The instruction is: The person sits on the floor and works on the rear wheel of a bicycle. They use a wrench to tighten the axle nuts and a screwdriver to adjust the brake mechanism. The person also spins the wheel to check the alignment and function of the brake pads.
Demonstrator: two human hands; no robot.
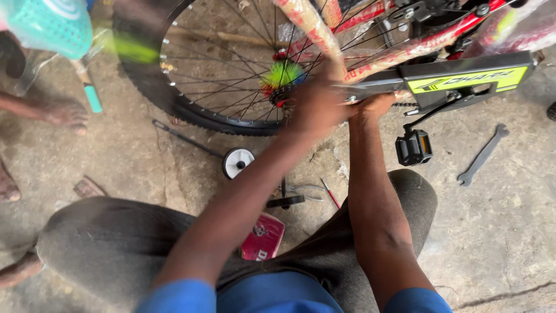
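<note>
a person squatted on a concrete floor (509, 232) over a small bicycle, seen from above. the left hand (315, 107) was blurred at the hub of the rear wheel (202, 87), fingers curled there, though the blur hid what it gripped, so it could not be told how far it was closed. the right hand (376, 104) was wrapped shut around the grey chain guard (457, 78) at its rear end, just beside the hub. a green and multicoloured spoke brush (282, 74) sat at the hub, touching the left hand's knuckles. the red frame (417, 43) was wrapped in clear plastic. a black pedal (413, 147) hung below the guard.

on the floor lay a flat spanner (482, 154) well to the right, a training wheel (237, 162) on its arm under the tyre, pliers (304, 191) and a red-handled screwdriver (331, 194) between the knees. a turquoise plastic basket (49, 26) was at top left; its contents could not be seen. another person's bare foot (66, 115) rested nearby.
</note>
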